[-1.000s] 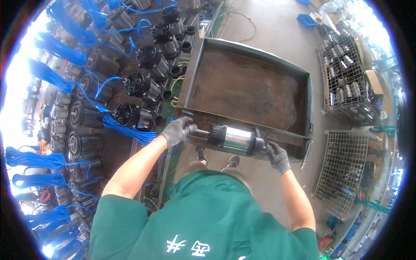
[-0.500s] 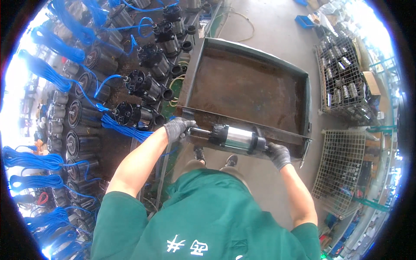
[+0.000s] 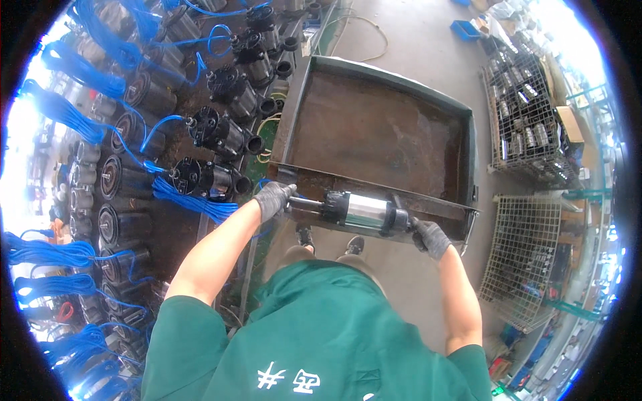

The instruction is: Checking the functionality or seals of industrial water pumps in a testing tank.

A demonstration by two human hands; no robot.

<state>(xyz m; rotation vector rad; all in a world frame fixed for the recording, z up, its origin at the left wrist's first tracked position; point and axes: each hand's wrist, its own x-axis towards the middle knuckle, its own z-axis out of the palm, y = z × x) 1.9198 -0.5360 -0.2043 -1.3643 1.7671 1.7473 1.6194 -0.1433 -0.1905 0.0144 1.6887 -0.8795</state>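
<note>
A pump section [image 3: 366,211] with a silver barrel and black ends lies sideways across the near strip of a metal tray [image 3: 304,100]. From its left end a thin metal shaft [image 3: 306,204] sticks out. My left hand [image 3: 273,200], in a dark glove, is closed around the outer end of that shaft. At the opposite end, my right hand [image 3: 432,238], also gloved, has its fingers curled against the black end piece. Its palm and part of its grip are hidden.
To the left stand rows of black motors [image 3: 212,179] with coiled blue cables [image 3: 194,199]. Wire baskets [image 3: 525,257] stand on the right, the farther one filled with metal parts [image 3: 525,100]. A blue bin [image 3: 465,30] sits on the far floor.
The whole view has shifted slightly. The pump section and both hands stay almost in place, with my right hand a touch farther right relative to the pump's end.
</note>
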